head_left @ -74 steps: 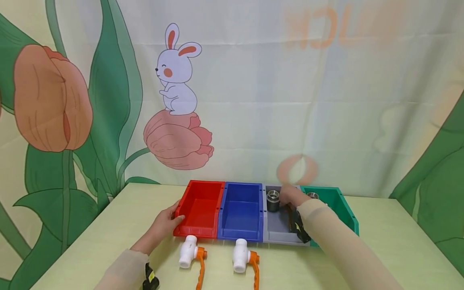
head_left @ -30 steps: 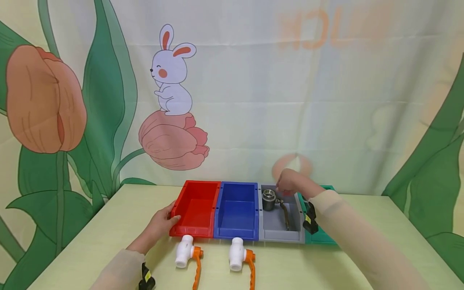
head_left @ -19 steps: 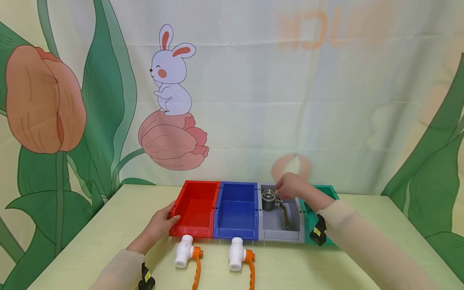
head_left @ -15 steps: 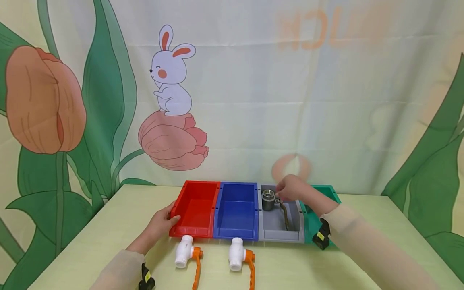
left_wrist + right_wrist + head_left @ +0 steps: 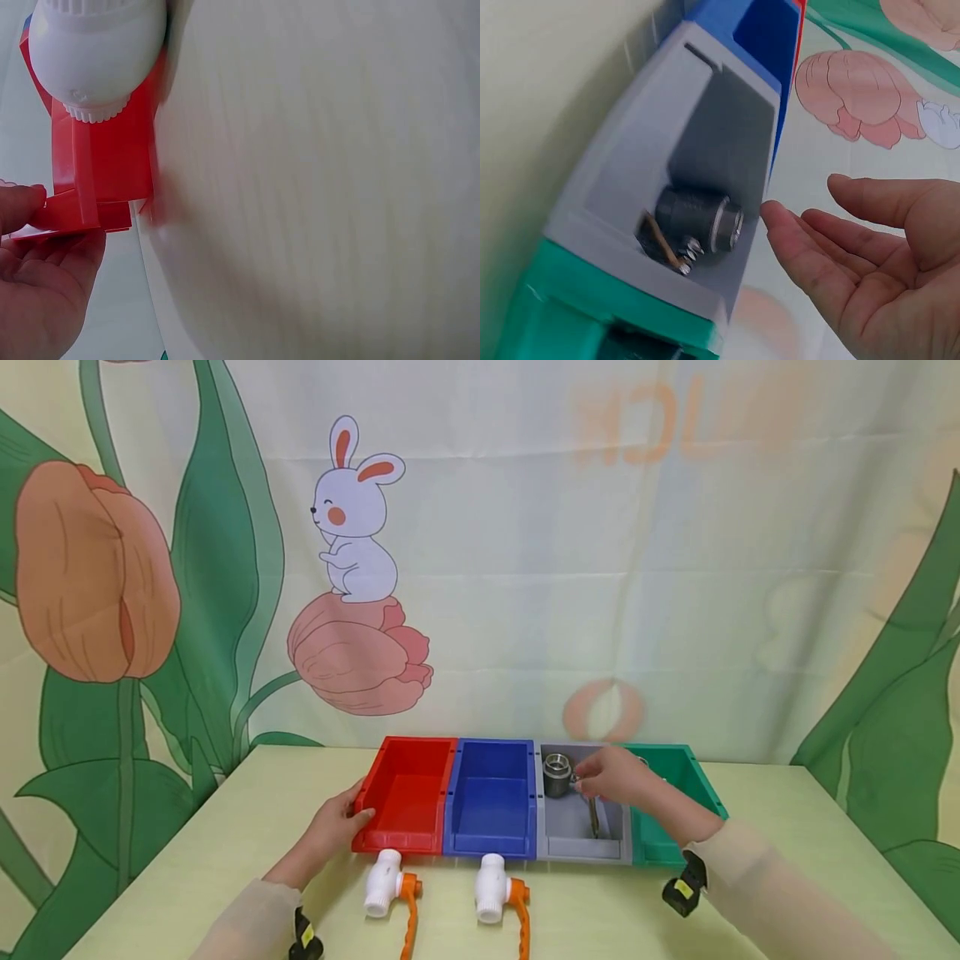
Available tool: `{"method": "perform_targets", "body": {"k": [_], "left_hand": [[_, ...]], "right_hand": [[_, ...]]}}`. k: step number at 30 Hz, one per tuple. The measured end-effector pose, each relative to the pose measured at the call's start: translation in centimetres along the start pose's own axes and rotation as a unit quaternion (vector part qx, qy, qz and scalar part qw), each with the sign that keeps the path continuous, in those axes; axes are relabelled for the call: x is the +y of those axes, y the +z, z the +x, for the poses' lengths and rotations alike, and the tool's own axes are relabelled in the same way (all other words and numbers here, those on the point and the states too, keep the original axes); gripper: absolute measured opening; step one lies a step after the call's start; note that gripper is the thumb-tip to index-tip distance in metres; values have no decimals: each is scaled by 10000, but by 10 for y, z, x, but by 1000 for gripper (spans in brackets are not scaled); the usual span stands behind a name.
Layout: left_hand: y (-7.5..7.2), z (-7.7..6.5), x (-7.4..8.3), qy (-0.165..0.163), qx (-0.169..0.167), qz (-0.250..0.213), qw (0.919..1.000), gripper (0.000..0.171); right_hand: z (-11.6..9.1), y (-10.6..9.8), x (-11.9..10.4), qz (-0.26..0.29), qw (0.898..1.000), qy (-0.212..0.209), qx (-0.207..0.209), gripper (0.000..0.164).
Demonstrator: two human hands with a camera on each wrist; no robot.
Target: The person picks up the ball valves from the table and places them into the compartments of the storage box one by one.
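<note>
My left hand (image 5: 333,825) grips the left side wall of the red bin (image 5: 405,841), thumb on the inner side and fingers outside, as the left wrist view shows. A dark metal ball valve (image 5: 557,777) with a bright threaded end up stands at the back left of the grey bin (image 5: 573,850); its lever (image 5: 593,820) points toward the front. My right hand (image 5: 617,774) hovers over the grey bin's right side, overlapping part of the lever in the head view. In the right wrist view its fingers are relaxed, apart from the valve, and hold nothing.
A blue bin (image 5: 491,843) sits between the red and grey ones, and a green bin (image 5: 663,852) ends the row, with dark metal parts inside. Two white plastic ball valves (image 5: 384,883) with orange handles lie on the table before the bins. A printed curtain (image 5: 487,568) hangs behind.
My right hand was down by the valve in the grey bin, rose over the bin's back edge, then came lower and toward me. My left hand keeps its hold on the red bin.
</note>
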State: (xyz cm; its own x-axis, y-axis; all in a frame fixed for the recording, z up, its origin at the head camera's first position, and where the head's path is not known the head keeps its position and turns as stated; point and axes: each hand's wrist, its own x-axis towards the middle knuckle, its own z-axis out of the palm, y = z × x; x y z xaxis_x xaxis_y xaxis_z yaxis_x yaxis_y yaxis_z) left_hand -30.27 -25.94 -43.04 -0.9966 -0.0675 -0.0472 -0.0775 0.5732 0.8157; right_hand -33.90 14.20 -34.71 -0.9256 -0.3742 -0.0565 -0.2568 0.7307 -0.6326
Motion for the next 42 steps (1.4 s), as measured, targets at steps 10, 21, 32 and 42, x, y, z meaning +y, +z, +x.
{"method": "perform_targets", "body": {"k": [10, 21, 32, 42], "left_hand": [[1, -1, -1, 21, 32, -11, 10000, 66], [0, 0, -1, 8, -12, -26, 10000, 66], [1, 1, -3, -61, 10, -58, 10000, 66], [1, 0, -2, 13, -4, -46, 10000, 66]], "right_hand": [[-19, 27, 10, 241, 9994, -119, 235, 33], [-30, 53, 8, 617, 9977, -80, 258, 30], [-38, 79, 7, 804, 9961, -338, -139, 27], [-42, 97, 7, 1285, 9894, -152, -659, 30]]}}
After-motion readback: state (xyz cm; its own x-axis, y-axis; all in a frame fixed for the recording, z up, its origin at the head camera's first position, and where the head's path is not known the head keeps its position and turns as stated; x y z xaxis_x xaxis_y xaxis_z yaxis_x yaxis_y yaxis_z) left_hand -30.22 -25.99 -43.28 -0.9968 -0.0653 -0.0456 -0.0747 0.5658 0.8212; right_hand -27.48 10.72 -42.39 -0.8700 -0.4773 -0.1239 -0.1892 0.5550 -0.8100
